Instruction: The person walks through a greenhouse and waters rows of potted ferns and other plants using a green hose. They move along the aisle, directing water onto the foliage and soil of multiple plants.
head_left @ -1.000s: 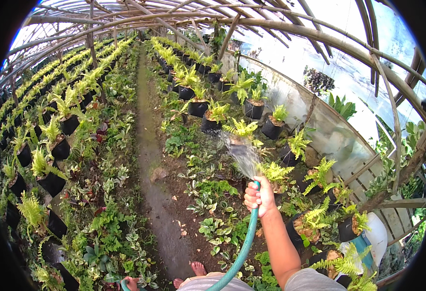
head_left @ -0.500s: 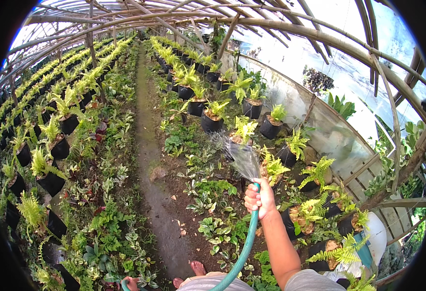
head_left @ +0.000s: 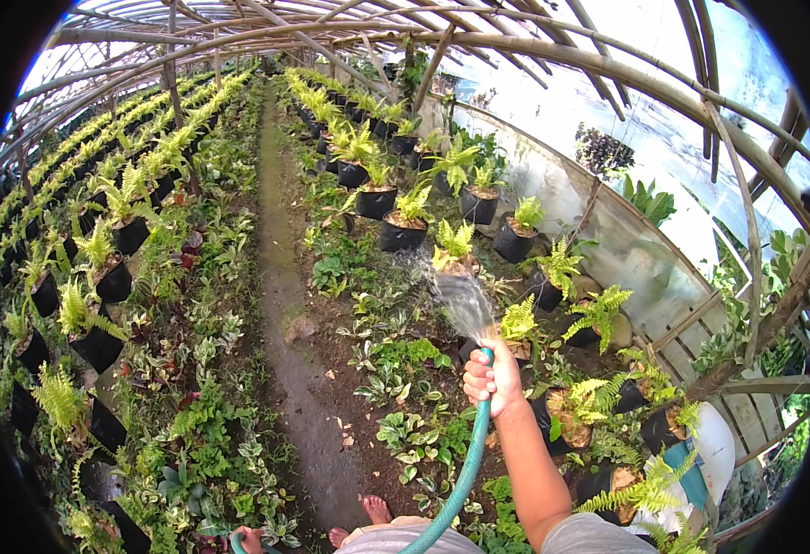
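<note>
Right hand (head_left: pixel 493 377) fingers curled tight around the end of the flexible green garden hose (head_left: pixel 460 480); water spray (head_left: pixel 456 295) fans forward from the fingertips onto a fern in a black plastic grow bag (head_left: pixel 453 249). Left hand possibly at the lower edge, unclear. Dirt path (head_left: pixel 280 305) lies left of the fingers; bamboo-framed greenhouse roof (head_left: pixel 516 46) arches overhead.

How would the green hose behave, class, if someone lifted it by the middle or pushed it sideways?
The green hose would probably sag and bend, since it already curves from the right hand down toward the lower edge. Spraying water, it is likely full, so fairly heavy. Its wet surface may be slippery.
</note>
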{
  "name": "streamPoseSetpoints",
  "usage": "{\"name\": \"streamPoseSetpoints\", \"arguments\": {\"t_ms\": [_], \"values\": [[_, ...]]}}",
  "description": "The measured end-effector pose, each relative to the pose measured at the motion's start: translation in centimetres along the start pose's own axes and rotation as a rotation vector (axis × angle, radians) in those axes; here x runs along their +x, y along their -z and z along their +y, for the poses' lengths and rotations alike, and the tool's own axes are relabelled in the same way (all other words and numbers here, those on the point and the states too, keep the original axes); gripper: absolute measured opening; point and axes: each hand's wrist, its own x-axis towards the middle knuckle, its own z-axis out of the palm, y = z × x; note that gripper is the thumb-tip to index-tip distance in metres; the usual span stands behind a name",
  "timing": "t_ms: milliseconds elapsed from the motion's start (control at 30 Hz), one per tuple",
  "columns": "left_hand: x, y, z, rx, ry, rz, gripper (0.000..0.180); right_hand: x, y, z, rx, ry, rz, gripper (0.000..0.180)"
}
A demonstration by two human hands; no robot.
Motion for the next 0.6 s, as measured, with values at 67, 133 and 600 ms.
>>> {"name": "streamPoseSetpoints", "arguments": {"t_ms": [67, 133, 600], "values": [[0.0, -0.2, 0.4, 0.001, 0.052, 0.04, 0.036, 0.0, 0.0, 0.0, 0.028, 0.005, 0.008, 0.035], [-0.3, -1.0, 0.8, -0.006, -0.068, -0.024, 0.028, 0.1, 0.0, 0.0, 0.022, -0.012, -0.012, 0.035], [-0.1, -1.8, 1.4, 0.118, 0.085, 0.154, 0.02, 0.0, -0.2, -0.1, 0.006, -0.014, -0.017, 0.035]]}}
